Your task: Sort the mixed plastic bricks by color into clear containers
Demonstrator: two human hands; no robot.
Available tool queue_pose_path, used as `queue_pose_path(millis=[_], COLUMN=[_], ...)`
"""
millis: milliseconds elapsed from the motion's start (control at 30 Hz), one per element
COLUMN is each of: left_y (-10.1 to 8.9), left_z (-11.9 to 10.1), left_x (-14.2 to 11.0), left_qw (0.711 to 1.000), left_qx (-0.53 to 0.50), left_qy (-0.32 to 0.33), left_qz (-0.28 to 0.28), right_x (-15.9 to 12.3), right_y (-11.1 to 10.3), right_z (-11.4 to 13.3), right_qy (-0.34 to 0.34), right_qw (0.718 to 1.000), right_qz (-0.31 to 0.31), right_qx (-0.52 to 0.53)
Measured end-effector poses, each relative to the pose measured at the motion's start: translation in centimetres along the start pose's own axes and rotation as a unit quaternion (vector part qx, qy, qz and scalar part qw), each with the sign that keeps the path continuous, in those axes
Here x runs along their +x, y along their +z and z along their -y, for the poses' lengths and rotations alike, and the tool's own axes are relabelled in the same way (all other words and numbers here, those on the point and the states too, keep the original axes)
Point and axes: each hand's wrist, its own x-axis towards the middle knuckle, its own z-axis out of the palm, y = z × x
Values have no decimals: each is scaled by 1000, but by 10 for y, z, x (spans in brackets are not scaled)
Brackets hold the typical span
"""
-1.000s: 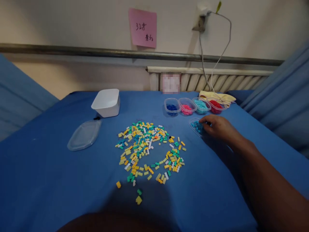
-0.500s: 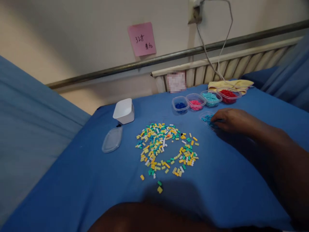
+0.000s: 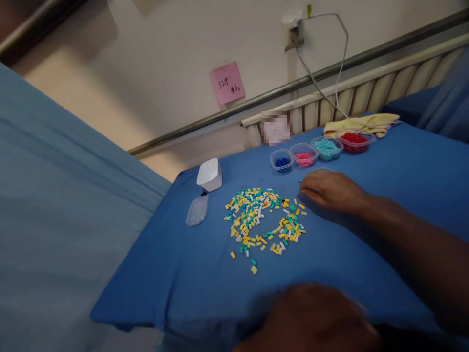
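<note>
My right hand (image 3: 330, 189) is closed over the right part of the blue cloth, and a tiny teal-blue brick (image 3: 300, 182) shows at its fingertips. Behind this hand only the rim of a clear shallow dish (image 3: 324, 169) is visible; its contents are hidden. To the hand's left lies a loose ring-shaped pile of small building bricks (image 3: 252, 210) in yellow, green, white and teal. Low in the picture, close to the camera, is my left hand (image 3: 308, 318), dark and smeared by motion, so its fingers cannot be made out.
Clear tubs hold dark blue bricks (image 3: 282, 164), pink bricks (image 3: 305, 159), turquoise bricks (image 3: 326, 146) and red bricks (image 3: 354, 139). A yellow cloth (image 3: 366, 124) lies behind them. At left are a white box (image 3: 210, 175) and a clear lid (image 3: 197, 211). A white cable (image 3: 318, 90) hangs along the wall.
My right hand has come from the blue bricks in the clear dish toward the pile, a small brick at its fingertips. The left hand has shifted right, and the view has turned.
</note>
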Motion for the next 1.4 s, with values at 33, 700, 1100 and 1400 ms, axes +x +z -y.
queue_pose_path(millis=[33, 700, 1100, 1400], left_y=[-9, -70, -87, -87], left_z=[10, 124, 162, 189], left_x=[-17, -29, 20, 56], left_qw=[997, 895, 841, 865], left_qx=[30, 184, 142, 164], left_qy=[-58, -405, -520, -471], left_qz=[-50, -29, -52, -61], right_x=[-2, 27, 1, 7], right_y=[-2, 16, -10, 2], right_z=[-8, 12, -33, 35], right_qy=[31, 75, 204, -32], right_qw=[999, 989, 973, 988], right_qz=[-24, 111, 93, 49], right_qx=[-9, -61, -60, 144])
